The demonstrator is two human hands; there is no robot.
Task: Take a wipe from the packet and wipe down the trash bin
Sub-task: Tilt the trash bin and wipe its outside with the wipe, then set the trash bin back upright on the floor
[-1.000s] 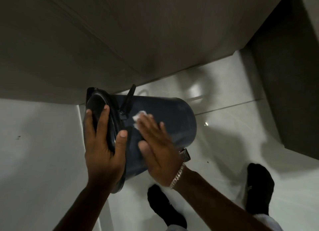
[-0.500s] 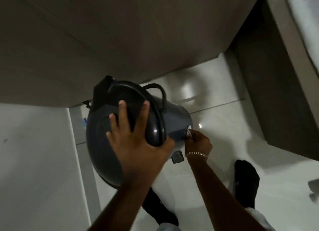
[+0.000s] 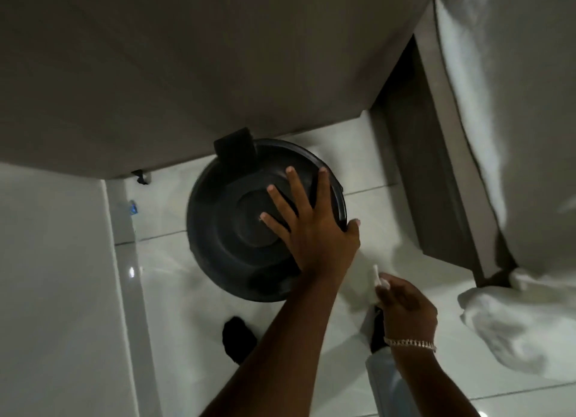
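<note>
Looking straight down, I see the trash bin [image 3: 243, 229] standing upright on the glossy white tiled floor [image 3: 389, 217], seen from above so that only its dark round lid [image 3: 227, 217] shows, with concentric raised rings. A dark rectangular tab [image 3: 234, 145] projects from the far edge of the lid, close under the grey cabinet front [image 3: 187, 74] that fills the upper part of the view.

My left hand [image 3: 314, 229] lies flat on the right half of the lid — fingers [image 3: 294, 186] spread across the rings, thumb hooked over the rim on the right side. It presses rather than grips; nothing is held in it.

My right hand [image 3: 405, 304] is off the bin, lower right of it and apart from it, above the floor. Its fingers are closed around the wipe [image 3: 375, 275], a small white piece that sticks up past the fingertips. A silver chain bracelet [image 3: 410, 343] sits on that wrist.

My two feet in black socks [image 3: 238, 335] stand on the tiles below the bin; the right one is mostly hidden behind my right hand. White bedding [image 3: 511, 320] hangs into the right side of the view — blurred. A white panel [image 3: 56, 292] runs down the left side. The wipe packet is not seen.
</note>
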